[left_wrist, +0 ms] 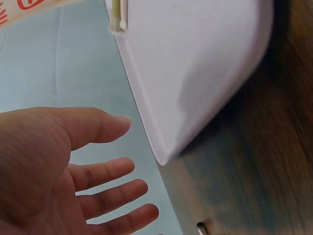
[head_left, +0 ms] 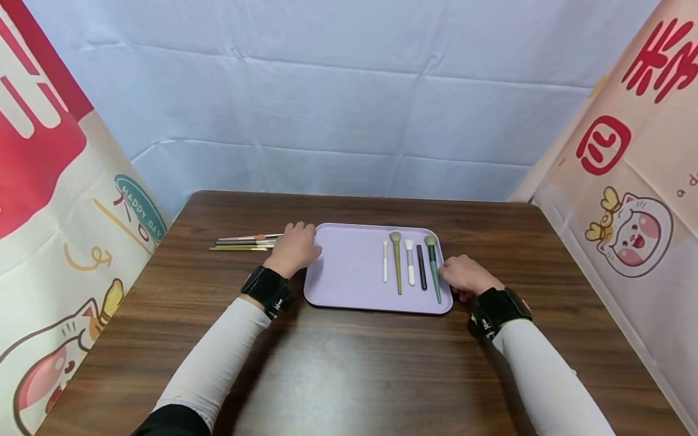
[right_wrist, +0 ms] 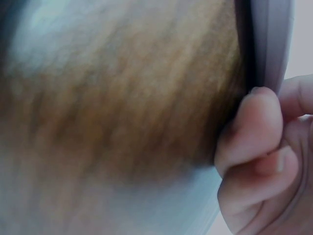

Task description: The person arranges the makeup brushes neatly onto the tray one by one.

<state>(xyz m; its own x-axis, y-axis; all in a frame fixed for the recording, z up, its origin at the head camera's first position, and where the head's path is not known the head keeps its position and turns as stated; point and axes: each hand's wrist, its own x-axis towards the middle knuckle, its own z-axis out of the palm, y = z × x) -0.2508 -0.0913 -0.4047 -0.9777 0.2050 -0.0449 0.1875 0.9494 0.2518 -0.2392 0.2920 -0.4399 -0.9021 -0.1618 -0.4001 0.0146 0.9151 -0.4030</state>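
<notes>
A lilac tray (head_left: 349, 266) lies on the table with several makeup brushes in a row on its right half: a thin white one (head_left: 385, 263), an olive one (head_left: 397, 266), a white one (head_left: 410, 266), a black-handled one (head_left: 422, 271) and a green one (head_left: 433, 269). At the tray's right side, my right hand (head_left: 466, 275) pinches the rim (right_wrist: 274, 44) with curled fingers. My left hand (head_left: 294, 248) is beside the tray's left edge, its fingers spread and apart from the tray corner in the left wrist view. Thin paintbrushes (head_left: 242, 243) lie left of it, their right ends partly hidden.
The wooden table (head_left: 354, 369) extends around the tray. A pale blue cloth (head_left: 338, 109) hangs behind it. Printed cloths flank it, one on the left (head_left: 60, 254) and one on the right (head_left: 643, 290).
</notes>
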